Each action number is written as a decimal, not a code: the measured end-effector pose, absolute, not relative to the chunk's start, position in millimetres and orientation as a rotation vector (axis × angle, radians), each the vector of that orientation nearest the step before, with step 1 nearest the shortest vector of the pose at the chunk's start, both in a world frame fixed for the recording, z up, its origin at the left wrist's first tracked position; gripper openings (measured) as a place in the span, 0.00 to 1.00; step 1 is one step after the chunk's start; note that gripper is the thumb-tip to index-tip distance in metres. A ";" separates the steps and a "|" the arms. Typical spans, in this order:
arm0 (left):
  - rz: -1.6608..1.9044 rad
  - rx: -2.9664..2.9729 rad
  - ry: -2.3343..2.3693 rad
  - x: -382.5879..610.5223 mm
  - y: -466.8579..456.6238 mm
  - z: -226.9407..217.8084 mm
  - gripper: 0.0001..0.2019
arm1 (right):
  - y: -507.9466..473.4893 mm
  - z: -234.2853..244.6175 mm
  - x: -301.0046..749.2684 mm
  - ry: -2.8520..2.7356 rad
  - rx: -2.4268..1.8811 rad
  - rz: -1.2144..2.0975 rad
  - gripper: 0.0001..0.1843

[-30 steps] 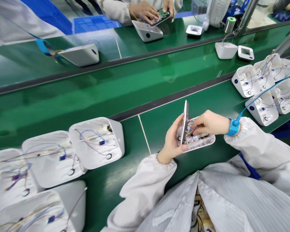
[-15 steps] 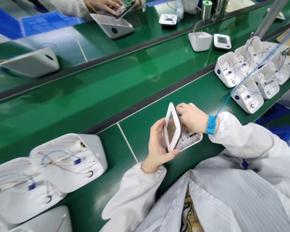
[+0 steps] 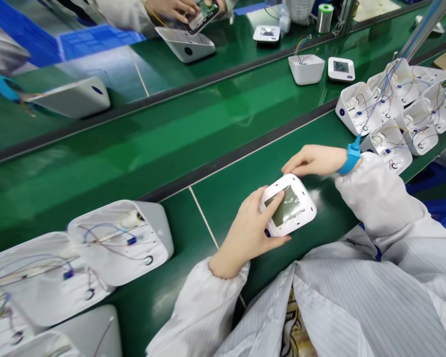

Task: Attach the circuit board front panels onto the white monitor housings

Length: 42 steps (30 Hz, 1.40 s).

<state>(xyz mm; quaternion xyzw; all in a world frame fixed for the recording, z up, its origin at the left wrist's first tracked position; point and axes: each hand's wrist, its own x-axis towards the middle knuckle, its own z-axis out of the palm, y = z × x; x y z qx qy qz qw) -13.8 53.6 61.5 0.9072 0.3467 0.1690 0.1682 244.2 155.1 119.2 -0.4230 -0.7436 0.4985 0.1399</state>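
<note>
A small white device with a grey rectangular screen [image 3: 290, 210] lies tilted in my left hand [image 3: 250, 225], its screen side facing up. My left fingers wrap around its left side: one lies over the screen and the thumb runs along the near edge. What sits beneath the white front is hidden. My right hand [image 3: 314, 159], with a blue wrist strap [image 3: 352, 156], is just beyond the far edge of the device. Its fingers are slightly bent and no object shows in them; whether the fingertips touch the edge, I cannot tell.
White open housings with wires [image 3: 122, 243] stand at the left, and several more wired housings [image 3: 388, 141] at the right. Across the green conveyor belt [image 3: 152, 134] are a white cup-like housing [image 3: 306, 69], a finished-looking device [image 3: 341, 69], a solder spool [image 3: 324, 19] and a co-worker's hands [image 3: 178, 10].
The screen front has swung from upright to lying flat, covering the opened interior seen before. My right hand has drawn back to the right and away from the device.
</note>
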 end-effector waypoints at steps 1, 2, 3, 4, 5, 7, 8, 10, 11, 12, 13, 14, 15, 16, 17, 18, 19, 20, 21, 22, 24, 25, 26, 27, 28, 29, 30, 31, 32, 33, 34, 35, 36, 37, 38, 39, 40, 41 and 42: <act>0.452 2.573 0.986 -14.0 54.4 62.8 0.52 | 154.9 121.7 250.1 -2.061 -1.265 1.492 0.10; 0.425 2.566 0.983 -14.0 55.2 64.3 0.52 | 152.3 123.3 254.4 -1.988 -1.321 1.530 0.12; 0.399 2.560 0.979 -13.9 55.8 65.8 0.52 | 147.4 123.6 256.7 -1.945 -1.386 1.545 0.14; 0.372 2.553 0.982 -13.4 56.3 67.0 0.52 | 140.9 122.8 257.4 -1.939 -1.449 1.533 0.17; 0.348 2.547 0.987 -12.3 56.4 67.6 0.52 | 133.3 120.9 256.8 -1.973 -1.499 1.506 0.20; 0.326 2.533 1.020 -8.2 55.6 66.5 0.53 | 118.2 114.9 253.5 -2.077 -1.553 1.409 0.26; 0.328 2.527 1.045 -5.3 54.9 64.8 0.56 | 111.7 111.4 252.0 -2.108 -1.564 1.346 0.28; 0.348 2.515 1.097 1.0 53.5 59.8 0.62 | 102.2 104.5 251.4 -2.081 -1.580 1.249 0.30; 0.361 2.509 1.121 3.8 53.2 57.4 0.64 | 98.8 101.2 252.5 -2.026 -1.579 1.249 0.31; 0.366 2.503 1.145 6.2 53.1 55.3 0.64 | 95.6 98.1 254.3 -1.948 -1.570 1.289 0.31; 0.364 2.502 1.162 8.2 53.3 53.8 0.63 | 91.9 95.0 256.3 -1.857 -1.554 1.357 0.32; 0.353 2.503 1.176 9.9 53.5 53.0 0.62 | 87.2 91.8 258.1 -1.768 -1.538 1.428 0.33; 0.343 2.503 1.198 11.7 53.5 52.6 0.61 | 81.1 88.3 259.2 -1.698 -1.530 1.476 0.33; 0.344 2.496 1.240 13.8 52.9 52.6 0.60 | 73.6 84.6 259.0 -1.650 -1.536 1.493 0.32; 0.360 2.479 1.304 16.6 51.2 52.7 0.59 | 64.9 80.5 257.5 -1.624 -1.551 1.475 0.31; 0.390 2.450 1.389 20.1 48.2 52.5 0.59 | 55.7 76.1 254.6 -1.620 -1.566 1.427 0.30; 0.428 2.410 1.490 24.1 43.6 51.9 0.59 | 47.0 71.6 250.8 -1.621 -1.570 1.365 0.30; 0.467 2.362 1.597 28.4 37.7 50.9 0.59 | 39.9 67.3 246.5 -1.629 -1.555 1.302 0.33; 0.503 2.315 1.694 32.3 30.8 49.3 0.60 | 35.2 63.6 242.3 -1.642 -1.535 1.245 0.36; 0.534 2.279 1.763 35.2 23.8 47.4 0.60 | 33.5 60.8 239.0 -1.656 -1.503 1.216 0.39; 0.602 2.229 1.809 36.5 14.0 42.9 0.59 | 39.4 58.4 236.2 -1.700 -1.424 1.253 0.40; 0.644 2.201 1.784 34.5 13.5 40.8 0.58 | 46.0 58.9 236.7 -1.725 -1.388 1.305 0.39; 0.687 2.159 1.735 31.0 17.1 39.0 0.56 | 53.8 60.3 238.0 -1.755 -1.358 1.360 0.38; 0.729 2.097 1.676 26.5 24.9 37.5 0.53 | 61.9 62.2 239.6 -1.786 -1.339 1.406 0.38; 0.766 2.011 1.616 21.6 36.4 36.4 0.50 | 69.4 64.2 241.0 -1.814 -1.332 1.438 0.38; 0.796 1.910 1.561 16.7 50.5 35.7 0.46 | 75.7 66.2 241.8 -1.835 -1.333 1.458 0.37; 0.838 1.824 1.516 12.4 65.8 35.0 0.43 | 80.5 67.9 241.9 -1.849 -1.337 1.473 0.37; 0.903 1.753 1.472 8.8 80.5 34.4 0.41 | 83.7 69.1 241.3 -1.856 -1.338 1.490 0.37; 0.960 1.692 1.423 6.2 93.4 33.7 0.37 | 85.4 69.9 240.3 -1.858 -1.336 1.506 0.37; 1.004 1.649 1.386 4.5 103.4 33.0 0.35 | 86.1 70.1 239.1 -1.857 -1.330 1.517 0.37; 1.039 1.621 1.364 3.7 110.2 32.4 0.33 | 86.2 70.1 238.0 -1.851 -1.320 1.528 0.37; 1.060 1.607 1.354 3.5 113.9 31.9 0.32 | 86.0 69.7 237.4 -1.841 -1.308 1.540 0.37; 1.069 1.606 1.360 3.9 115.1 31.9 0.32 | 86.1 69.1 237.3 -1.825 -1.296 1.552 0.38; 1.067 1.610 1.373 4.8 114.4 32.2 0.32 | 86.5 68.4 237.8 -1.806 -1.288 1.565 0.38; 1.054 1.613 1.387 6.3 112.5 33.0 0.32 | 87.3 67.5 238.9 -1.784 -1.284 1.578 0.38; 1.037 1.607 1.395 8.4 109.9 33.9 0.32 | 88.7 66.4 240.3 -1.758 -1.280 1.595 0.38; 1.029 1.585 1.396 11.5 106.9 34.7 0.31 | 90.4 65.1 241.6 -1.731 -1.265 1.614 0.38; 1.037 1.545 1.398 15.3 103.7 35.3 0.31 | 92.3 63.6 242.5 -1.703 -1.234 1.632 0.39; 1.062 1.491 1.404 20.0 100.6 35.5 0.30 | 94.4 61.9 242.6 -1.676 -1.193 1.643 0.40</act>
